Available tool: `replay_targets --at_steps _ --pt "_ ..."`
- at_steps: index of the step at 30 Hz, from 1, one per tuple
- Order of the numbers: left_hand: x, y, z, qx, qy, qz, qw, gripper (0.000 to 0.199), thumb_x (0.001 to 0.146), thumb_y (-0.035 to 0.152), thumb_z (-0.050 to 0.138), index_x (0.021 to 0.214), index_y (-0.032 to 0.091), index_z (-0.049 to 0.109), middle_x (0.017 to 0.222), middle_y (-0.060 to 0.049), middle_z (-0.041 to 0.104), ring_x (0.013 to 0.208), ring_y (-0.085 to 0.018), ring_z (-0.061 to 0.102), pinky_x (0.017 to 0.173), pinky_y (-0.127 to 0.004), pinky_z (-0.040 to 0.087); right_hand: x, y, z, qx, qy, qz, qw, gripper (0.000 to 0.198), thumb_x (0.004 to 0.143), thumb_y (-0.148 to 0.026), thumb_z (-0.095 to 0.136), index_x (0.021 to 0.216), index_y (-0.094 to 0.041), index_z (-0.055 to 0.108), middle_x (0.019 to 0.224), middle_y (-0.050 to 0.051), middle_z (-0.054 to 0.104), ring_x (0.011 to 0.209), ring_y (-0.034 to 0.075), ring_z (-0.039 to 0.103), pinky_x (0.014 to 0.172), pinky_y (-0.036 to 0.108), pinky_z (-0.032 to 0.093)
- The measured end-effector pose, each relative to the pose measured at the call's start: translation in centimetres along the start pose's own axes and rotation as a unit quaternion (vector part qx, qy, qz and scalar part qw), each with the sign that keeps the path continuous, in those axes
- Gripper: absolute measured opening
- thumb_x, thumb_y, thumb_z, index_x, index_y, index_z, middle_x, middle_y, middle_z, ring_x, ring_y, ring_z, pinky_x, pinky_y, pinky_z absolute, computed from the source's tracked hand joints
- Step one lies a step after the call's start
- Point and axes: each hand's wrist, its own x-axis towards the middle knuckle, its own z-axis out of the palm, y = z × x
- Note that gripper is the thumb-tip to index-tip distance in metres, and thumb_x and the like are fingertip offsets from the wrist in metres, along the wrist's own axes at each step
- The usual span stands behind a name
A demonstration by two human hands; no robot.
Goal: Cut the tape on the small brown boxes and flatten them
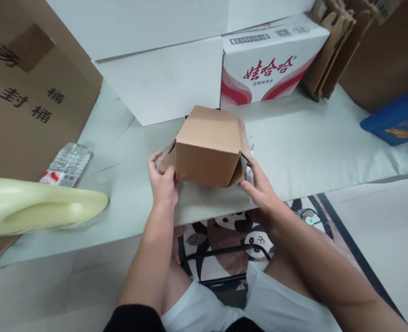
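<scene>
A small brown cardboard box (206, 159) is between my two hands, above the front part of a surface covered in pale green cloth. Flaps stick out at both of its sides. My left hand (164, 182) grips the flap on the left side, thumb in front and fingers curled behind. On the opposite side, my right hand (257, 184) pinches the lower right corner by a folded flap. Some clear plastic or tape shows at the box's right edge. What is inside the box, if anything, is hidden.
Behind stand a large white box (165, 83) and a white carton with red lettering (269, 69). Folded cardboard (332, 50) and a blue package (398, 117) are at right. A crushed plastic bottle (69, 161), a pale yellow object (51, 205) and a big carton (27, 92) stand left.
</scene>
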Motion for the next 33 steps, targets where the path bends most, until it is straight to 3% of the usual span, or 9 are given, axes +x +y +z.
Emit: replay_targets --at_steps 3,6,11,14,17,21,25,30,33 --pt "0.7 -0.3 -1.0 0.13 -0.022 0.054 0.99 0.041 0.068 0.025 0.079 0.106 0.023 0.063 0.097 -0.004 0.07 0.082 -0.016 0.068 0.067 -0.024 0.055 0.1 0.3 -0.4 0.004 0.022 -0.018 1.0 0.075 0.093 -0.068 0.05 0.155 -0.03 0.032 0.159 0.012 0.042 0.147 0.034 0.04 0.121 0.058 0.034" --pt "1.5 -0.8 -1.9 0.222 -0.069 0.097 0.968 0.024 0.081 0.039 0.07 0.093 0.019 0.07 0.116 -0.011 0.07 0.11 -0.025 0.068 0.094 -0.035 0.056 0.5 -0.1 -0.3 0.007 -0.006 -0.015 1.0 0.072 0.091 -0.068 0.052 0.149 -0.027 0.042 0.15 0.013 0.052 0.138 0.034 0.05 0.114 0.056 0.042" --pt "2.1 -1.8 -2.6 0.286 -0.174 0.161 0.928 0.051 0.094 0.062 0.047 0.105 0.018 0.071 0.123 -0.014 0.071 0.127 -0.032 0.061 0.116 -0.049 0.043 1.1 -0.7 0.2 -0.004 -0.021 0.024 0.999 0.051 0.085 -0.058 0.065 0.121 -0.023 0.063 0.126 0.014 0.068 0.121 0.034 0.061 0.105 0.056 0.048" --pt "2.0 -1.8 -2.7 0.299 -0.252 0.197 0.899 0.066 0.094 0.072 0.037 0.112 0.019 0.071 0.129 -0.014 0.069 0.132 -0.032 0.058 0.118 -0.049 0.04 1.0 -0.3 0.4 -0.001 -0.003 0.07 0.998 0.046 0.08 -0.051 0.069 0.115 -0.021 0.063 0.12 0.015 0.068 0.118 0.034 0.062 0.098 0.053 0.052" --pt "1.9 -1.5 -2.7 0.293 -0.261 0.224 0.892 0.067 0.092 0.074 0.042 0.118 0.018 0.069 0.132 -0.015 0.068 0.136 -0.032 0.054 0.12 -0.048 0.037 0.9 0.2 0.3 -0.005 0.04 0.123 0.992 0.048 0.074 -0.052 0.074 0.107 -0.021 0.059 0.105 0.012 0.068 0.1 0.031 0.065 0.085 0.048 0.054" --pt "1.7 -1.1 -2.9 0.229 -0.206 0.184 0.933 0.05 0.083 0.065 0.063 0.099 0.018 0.074 0.107 -0.012 0.076 0.116 -0.033 0.066 0.106 -0.045 0.05 0.9 0.4 -0.2 0.01 0.13 0.164 0.978 0.044 0.072 -0.051 0.076 0.094 -0.025 0.048 0.077 -0.001 0.055 0.067 0.017 0.053 0.063 0.034 0.047" --pt "1.3 -0.2 -3.2 0.069 -0.198 0.07 0.975 0.03 0.073 0.049 0.068 0.071 0.019 0.072 0.067 -0.007 0.069 0.07 -0.026 0.069 0.066 -0.034 0.058 1.1 0.8 -0.7 0.139 0.149 0.164 0.965 0.039 0.084 -0.058 0.062 0.099 -0.026 0.046 0.08 -0.001 0.057 0.066 0.015 0.054 0.058 0.029 0.043" --pt "1.6 1.2 -4.1 0.082 -0.352 -0.068 0.93 0.026 0.065 0.038 0.072 0.049 0.019 0.064 0.044 -0.004 0.054 0.036 -0.015 0.046 0.036 -0.027 0.035 1.4 1.4 -0.7 0.227 0.149 0.191 0.943 0.04 0.092 -0.063 0.047 0.093 -0.024 0.057 0.082 0.002 0.063 0.077 0.019 0.062 0.068 0.032 0.051" --pt "2.1 1.3 -4.0 0.155 -0.327 -0.029 0.932 0.016 0.064 0.032 0.078 0.059 0.019 0.07 0.052 -0.003 0.062 0.047 -0.017 0.056 0.045 -0.026 0.043 1.7 1.2 -0.7 0.245 0.173 0.213 0.93 0.033 0.088 -0.056 0.057 0.088 -0.023 0.06 0.085 0.002 0.067 0.082 0.02 0.065 0.076 0.034 0.054"
